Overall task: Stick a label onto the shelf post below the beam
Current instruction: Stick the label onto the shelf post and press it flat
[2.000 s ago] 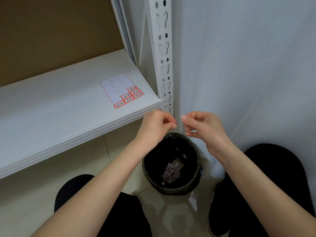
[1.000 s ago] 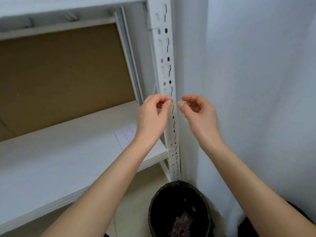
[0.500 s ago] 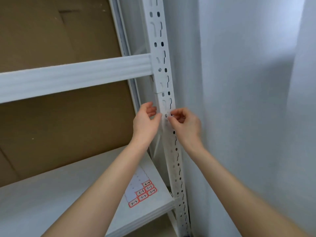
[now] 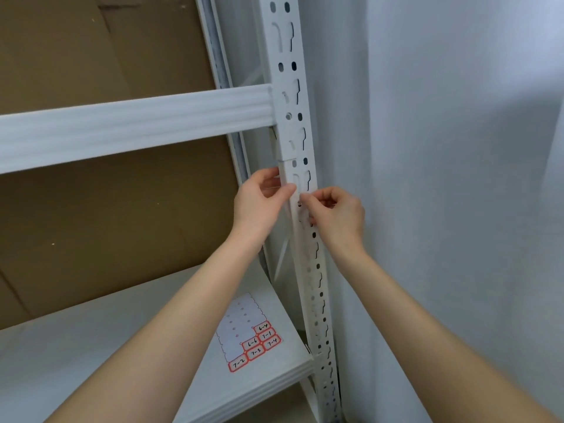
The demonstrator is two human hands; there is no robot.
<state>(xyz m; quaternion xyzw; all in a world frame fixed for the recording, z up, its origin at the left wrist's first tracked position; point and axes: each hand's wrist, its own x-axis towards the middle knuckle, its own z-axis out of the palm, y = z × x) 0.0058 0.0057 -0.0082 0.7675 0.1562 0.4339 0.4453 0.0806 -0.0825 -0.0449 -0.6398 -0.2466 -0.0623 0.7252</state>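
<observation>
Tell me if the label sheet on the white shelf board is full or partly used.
Partly used: the white backing sheet keeps six red-bordered handwritten labels at its near end; the rest is bare.

Label sheet (image 4: 241, 325) on the shelf board (image 4: 91, 346), red-bordered stickers (image 4: 263, 335) handwritten 6-4, 7-1, 6-6, 7-4, 7-3, 7-2

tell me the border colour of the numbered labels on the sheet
Red, on the label sheet, with black handwritten numbers; clearest in the head view.
</observation>
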